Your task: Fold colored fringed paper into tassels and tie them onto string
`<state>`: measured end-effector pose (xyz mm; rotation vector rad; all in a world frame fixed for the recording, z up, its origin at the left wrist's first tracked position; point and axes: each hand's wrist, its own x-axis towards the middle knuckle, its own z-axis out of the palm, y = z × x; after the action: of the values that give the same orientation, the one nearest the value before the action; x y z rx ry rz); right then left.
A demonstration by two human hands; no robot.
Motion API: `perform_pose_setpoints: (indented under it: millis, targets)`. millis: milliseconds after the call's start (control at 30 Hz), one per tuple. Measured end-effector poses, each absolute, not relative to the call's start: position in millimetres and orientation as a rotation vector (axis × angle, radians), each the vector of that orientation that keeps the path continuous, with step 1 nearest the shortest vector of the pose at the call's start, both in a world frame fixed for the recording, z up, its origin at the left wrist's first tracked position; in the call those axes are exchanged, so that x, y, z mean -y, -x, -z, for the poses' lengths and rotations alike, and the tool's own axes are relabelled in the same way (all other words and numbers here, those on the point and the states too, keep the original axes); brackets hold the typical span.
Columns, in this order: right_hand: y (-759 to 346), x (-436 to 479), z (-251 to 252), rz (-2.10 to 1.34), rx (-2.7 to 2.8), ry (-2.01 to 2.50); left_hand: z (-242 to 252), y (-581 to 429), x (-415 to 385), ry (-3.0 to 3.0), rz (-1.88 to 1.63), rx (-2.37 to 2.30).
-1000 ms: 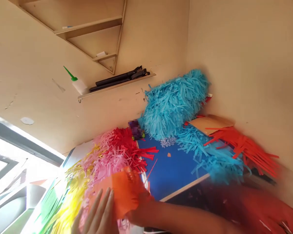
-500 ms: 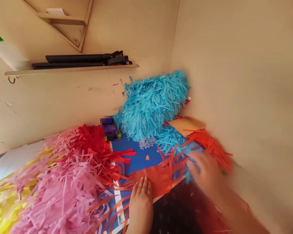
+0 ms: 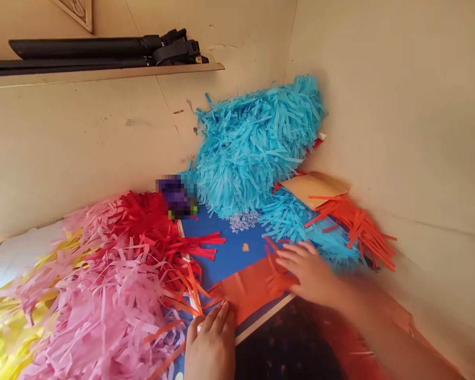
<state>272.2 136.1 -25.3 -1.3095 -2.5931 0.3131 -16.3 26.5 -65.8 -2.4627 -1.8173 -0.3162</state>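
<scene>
Rests the left grip (image 3: pixel 211 340), loose, on the left end of the orange paper (image 3: pixel 245 287) on the blue tabletop (image 3: pixel 228 259), and spreads the right grip (image 3: pixel 312 274) wide, not squeezing, over the paper's cut strips (image 3: pixel 276 282).

The blue tabletop (image 3: pixel 229 258) bears orange paper (image 3: pixel 245 287), red fringe (image 3: pixel 146 216), turquoise fringe (image 3: pixel 257 148), pale bits (image 3: pixel 243 221), 1 tan scrap (image 3: pixel 245 247).

An orange paper sheet (image 3: pixel 243 291) lies slanted and nearly flat at the frame's lower centre. Loose strips (image 3: pixel 276 283) fringe both ends.
</scene>
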Motion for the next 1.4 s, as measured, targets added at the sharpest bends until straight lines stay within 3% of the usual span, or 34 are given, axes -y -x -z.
perform_pose_setpoints:
  millis: [100, 233, 433, 767, 1167, 1400]
  targets:
    - [-266, -122, 5, -0.221, 2.607, 1.214, 56, 3, -29, 2.407, 0.328, 1.922]
    - [-233, -111, 12, -0.488, 2.705, 0.812, 46, -5, -37, 2.468, 0.417, 1.877]
    - [-219, -147, 31, -0.893, 2.576, 1.034, 50, 22, -58, 2.555, 0.563, 1.909]
    - [-195, -165, 47, -0.728, 2.516, 1.512, 58, 18, -73, 2.342, 0.513, 2.193]
    - [-193, -165, 58, -0.625, 2.502, 1.525, 59, 18, -79, 2.300, 0.452, 2.254]
    - [-202, -166, 49, -0.424, 2.435, 1.422, 53, 6, -83, 2.424, 0.457, 1.769]
